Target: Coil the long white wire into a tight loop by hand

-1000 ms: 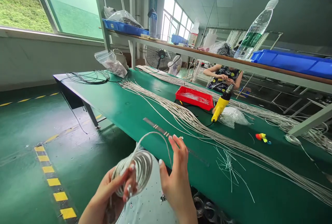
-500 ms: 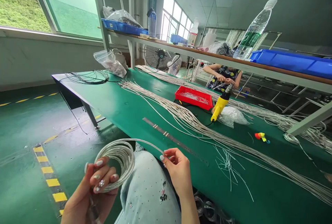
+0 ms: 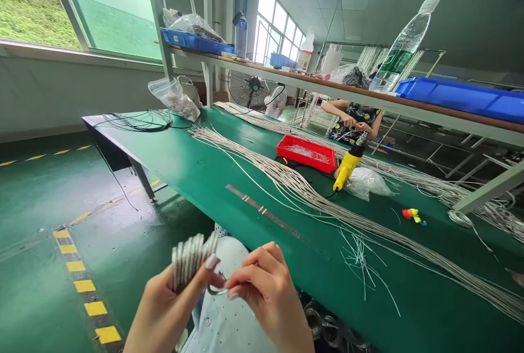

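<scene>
A coil of clear-sheathed cable (image 3: 190, 260) is gripped in my left hand (image 3: 172, 301), above my lap. Its loops stand side by side, seen nearly edge-on, with my left thumb pressed along the near side. Right beside it, my right hand (image 3: 264, 287) pinches the cable's free end between thumb and fingers. A short curved piece of that end shows between the two hands. The very tip is hidden by my right fingers. Both hands are just off the near edge of the green table (image 3: 184, 178).
On the table lie a long bundle of pale cables (image 3: 286, 173), a metal ruler (image 3: 266, 211), a red tray (image 3: 307, 155), a yellow heat gun (image 3: 347, 170) and loose white strands (image 3: 360, 260). A shelf (image 3: 303, 73) crosses above. Opposite, a person (image 3: 352, 121) works with both hands.
My left hand has turned the coil from face-on to nearly edge-on and moved right. My right hand has come down and left to the coil, bringing the free end with it.
</scene>
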The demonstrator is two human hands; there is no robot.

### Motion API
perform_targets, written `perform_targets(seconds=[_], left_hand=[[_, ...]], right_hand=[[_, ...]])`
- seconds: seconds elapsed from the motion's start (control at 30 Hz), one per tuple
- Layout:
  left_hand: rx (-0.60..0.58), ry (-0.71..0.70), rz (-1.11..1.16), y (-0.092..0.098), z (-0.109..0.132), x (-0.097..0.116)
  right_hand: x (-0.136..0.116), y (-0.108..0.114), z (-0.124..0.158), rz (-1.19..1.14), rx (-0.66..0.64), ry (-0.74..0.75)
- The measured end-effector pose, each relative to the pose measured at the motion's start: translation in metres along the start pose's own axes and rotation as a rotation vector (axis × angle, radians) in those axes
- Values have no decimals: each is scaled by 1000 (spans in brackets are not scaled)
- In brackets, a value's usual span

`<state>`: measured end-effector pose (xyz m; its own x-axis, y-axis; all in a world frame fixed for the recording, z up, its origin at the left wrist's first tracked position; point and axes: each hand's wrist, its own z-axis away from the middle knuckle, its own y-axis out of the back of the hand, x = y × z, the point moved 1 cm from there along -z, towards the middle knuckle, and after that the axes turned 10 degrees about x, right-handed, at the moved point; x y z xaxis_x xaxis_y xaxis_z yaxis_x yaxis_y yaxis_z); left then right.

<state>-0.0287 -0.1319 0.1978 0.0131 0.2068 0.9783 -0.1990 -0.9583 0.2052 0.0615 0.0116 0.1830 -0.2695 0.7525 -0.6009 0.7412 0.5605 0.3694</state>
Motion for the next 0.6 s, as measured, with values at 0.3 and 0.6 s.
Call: perform_targets(seconds=[0.3,0.6], left_hand=[[-329,165,334,-19,12,7],[-302,244,367,-22,10,8]], right_hand=[[2,2,-6,-448,11,-376],[4,0,2,-375,-329,-264]])
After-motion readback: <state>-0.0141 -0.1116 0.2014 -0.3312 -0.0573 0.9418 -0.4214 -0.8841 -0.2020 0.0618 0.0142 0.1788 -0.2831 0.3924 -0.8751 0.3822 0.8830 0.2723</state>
